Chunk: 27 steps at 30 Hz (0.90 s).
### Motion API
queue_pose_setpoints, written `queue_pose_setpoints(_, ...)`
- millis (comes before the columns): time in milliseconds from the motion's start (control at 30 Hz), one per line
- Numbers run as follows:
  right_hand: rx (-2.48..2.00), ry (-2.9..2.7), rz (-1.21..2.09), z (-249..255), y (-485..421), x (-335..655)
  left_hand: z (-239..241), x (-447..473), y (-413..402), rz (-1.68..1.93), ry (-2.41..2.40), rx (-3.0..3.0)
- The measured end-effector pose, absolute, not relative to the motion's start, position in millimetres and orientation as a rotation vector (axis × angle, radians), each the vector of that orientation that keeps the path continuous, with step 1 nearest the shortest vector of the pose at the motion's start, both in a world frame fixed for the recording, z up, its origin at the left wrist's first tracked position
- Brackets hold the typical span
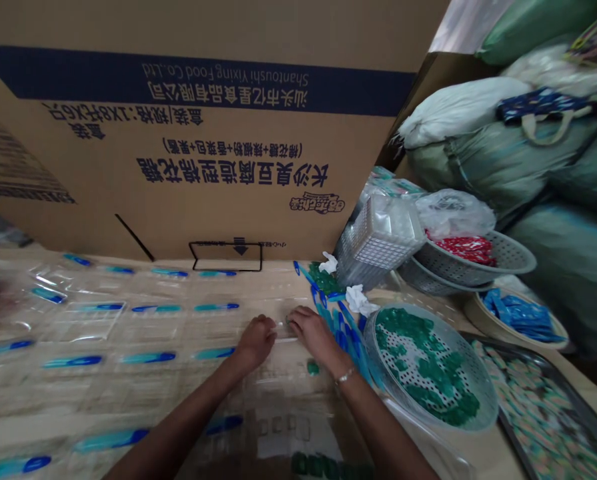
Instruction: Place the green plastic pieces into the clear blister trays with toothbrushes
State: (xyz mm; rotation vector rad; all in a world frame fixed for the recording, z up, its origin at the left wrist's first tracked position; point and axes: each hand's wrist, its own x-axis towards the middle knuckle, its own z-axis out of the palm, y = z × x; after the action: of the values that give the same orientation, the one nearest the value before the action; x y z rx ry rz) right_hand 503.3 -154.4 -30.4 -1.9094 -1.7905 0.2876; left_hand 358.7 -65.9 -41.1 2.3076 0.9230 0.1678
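My left hand (256, 342) and my right hand (312, 331) rest close together on the table, fingers curled over a clear plastic tray (283, 328) lying between them. What the fingertips pinch is too small to make out. Rows of clear plastic trays with blue-and-teal pieces (151, 358) cover the table to the left. A pile of blue sticks (345, 333) lies just right of my right hand. One small green piece (313, 367) sits near my right wrist.
A large printed cardboard box (188, 133) stands behind the table. At the right are a white colander of green pieces (428, 363), a basket of red items (471, 252), a bowl of blue packets (518, 313), a dark tray of small packets (543, 407), and stuffed sacks (553, 167).
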Motion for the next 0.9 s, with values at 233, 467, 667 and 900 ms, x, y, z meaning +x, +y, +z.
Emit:
queue_pose_setpoints(233, -1.985, -1.883, 0.249, -28, -148, 507, -45, 357, -55, 0.042, 0.796, 2.506)
queue_pose_setpoints(467, -2.648, -0.994, -0.018, -20, -245, 624, -36, 374, -54, 0.096, 0.596, 2.646)
queue_pose_setpoints(667, -2.682, -0.989, 0.083, -31, -276, 672, -30, 385, -61, 0.126, 0.52, 2.699)
queue_pose_setpoints(900, -2.598, -1.094, 0.196, -45, -295, 657, -25, 373, -79, 0.257, 0.453, 2.558)
